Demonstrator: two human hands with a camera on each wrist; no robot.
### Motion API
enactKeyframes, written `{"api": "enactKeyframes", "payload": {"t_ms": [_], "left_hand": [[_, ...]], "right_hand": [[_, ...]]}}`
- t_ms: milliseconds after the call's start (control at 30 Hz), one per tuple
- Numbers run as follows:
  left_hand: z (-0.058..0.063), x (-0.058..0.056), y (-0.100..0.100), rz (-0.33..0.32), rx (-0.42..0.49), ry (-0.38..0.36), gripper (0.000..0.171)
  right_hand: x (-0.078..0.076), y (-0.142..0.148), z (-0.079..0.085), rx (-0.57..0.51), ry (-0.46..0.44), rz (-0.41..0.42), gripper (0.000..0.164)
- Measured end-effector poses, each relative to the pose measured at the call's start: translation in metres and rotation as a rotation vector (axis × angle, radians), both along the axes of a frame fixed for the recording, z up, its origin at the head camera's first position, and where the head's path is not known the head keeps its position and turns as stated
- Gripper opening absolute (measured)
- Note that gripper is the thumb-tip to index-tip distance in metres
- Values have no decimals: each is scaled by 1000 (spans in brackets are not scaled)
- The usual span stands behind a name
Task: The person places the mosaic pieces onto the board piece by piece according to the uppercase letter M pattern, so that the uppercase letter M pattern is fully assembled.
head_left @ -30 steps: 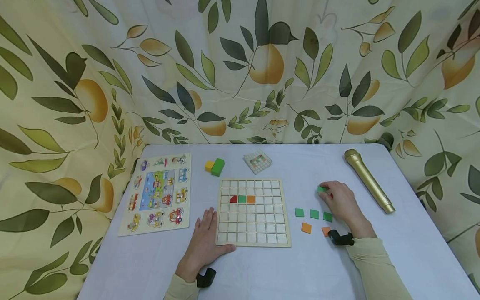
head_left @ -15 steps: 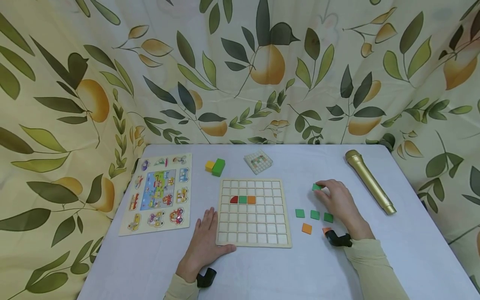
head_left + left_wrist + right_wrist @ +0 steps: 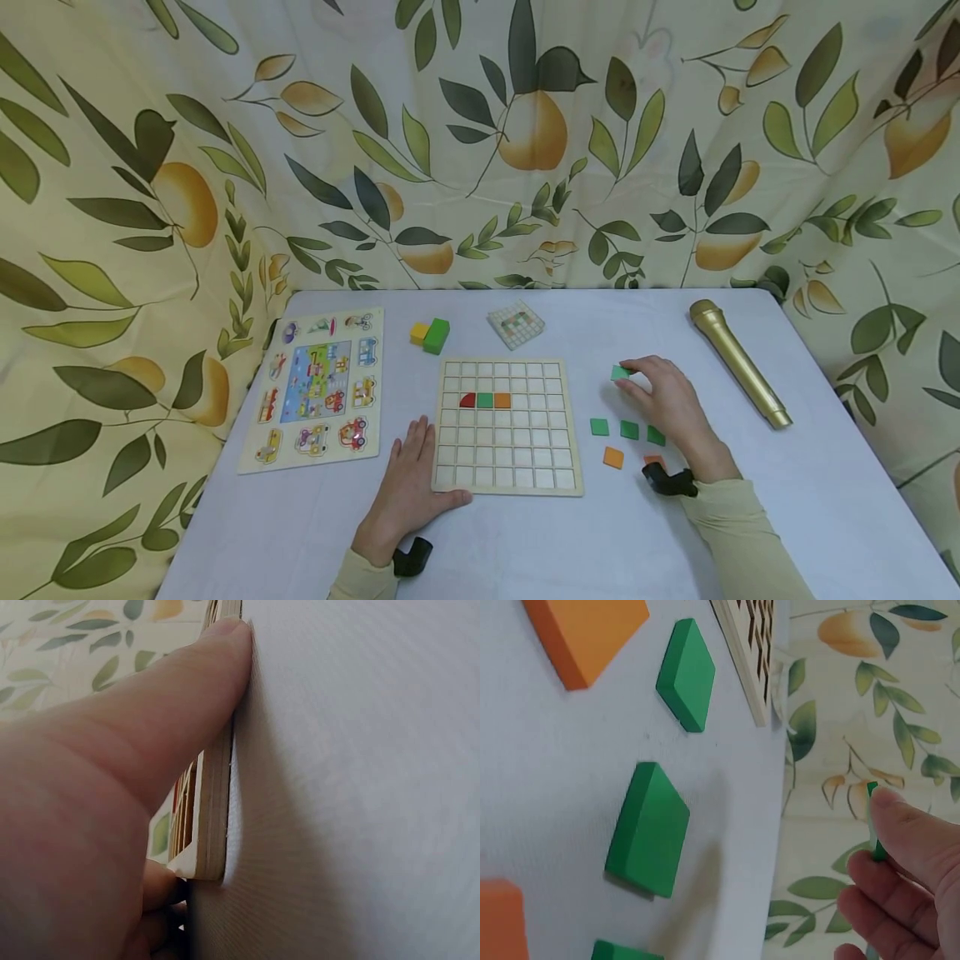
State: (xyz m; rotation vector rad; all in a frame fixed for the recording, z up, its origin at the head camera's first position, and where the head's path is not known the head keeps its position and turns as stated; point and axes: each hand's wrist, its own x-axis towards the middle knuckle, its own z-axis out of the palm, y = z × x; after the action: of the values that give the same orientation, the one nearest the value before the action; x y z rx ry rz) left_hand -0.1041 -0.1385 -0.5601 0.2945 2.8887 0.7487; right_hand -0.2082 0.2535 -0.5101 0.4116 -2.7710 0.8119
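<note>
A square wooden grid board point(image 3: 507, 468) lies in the middle of the table. One row of it holds a red rounded tile point(image 3: 468, 401), a green square tile point(image 3: 485, 401) and an orange square tile point(image 3: 502, 401). My left hand point(image 3: 408, 483) rests flat at the board's lower left corner, thumb along the near edge point(image 3: 214, 817) and fingers beside the left side. To the right of the board, my right hand point(image 3: 669, 404) pinches a green tile point(image 3: 619, 372) between thumb and fingers. In the right wrist view this green tile point(image 3: 875, 825) shows edge-on, raised over the table.
Loose green tiles point(image 3: 599, 427) and orange tiles point(image 3: 613, 457) lie right of the board. A gold microphone point(image 3: 741, 364) is at the far right. Behind the board are a small pattern card point(image 3: 516, 324) and green and yellow blocks point(image 3: 436, 336). A picture puzzle point(image 3: 315, 383) lies left.
My right hand has moved left toward the board, carrying the pinched green tile. The left hand has stayed in place at the board's corner.
</note>
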Motion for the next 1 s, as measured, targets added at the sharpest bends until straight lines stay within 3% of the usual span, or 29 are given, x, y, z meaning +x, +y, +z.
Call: {"api": "enactKeyframes", "payload": {"t_ms": [267, 567, 1000], "left_hand": [[0, 1, 0, 2, -4, -2, 119], [1, 0, 0, 5, -5, 2, 119], [0, 0, 0, 1, -10, -1, 119]], "right_hand": [[0, -12, -6, -25, -20, 26, 30], [-3, -23, -7, -52, 14, 72, 28], [-4, -49, -9, -57, -57, 119, 29]]}}
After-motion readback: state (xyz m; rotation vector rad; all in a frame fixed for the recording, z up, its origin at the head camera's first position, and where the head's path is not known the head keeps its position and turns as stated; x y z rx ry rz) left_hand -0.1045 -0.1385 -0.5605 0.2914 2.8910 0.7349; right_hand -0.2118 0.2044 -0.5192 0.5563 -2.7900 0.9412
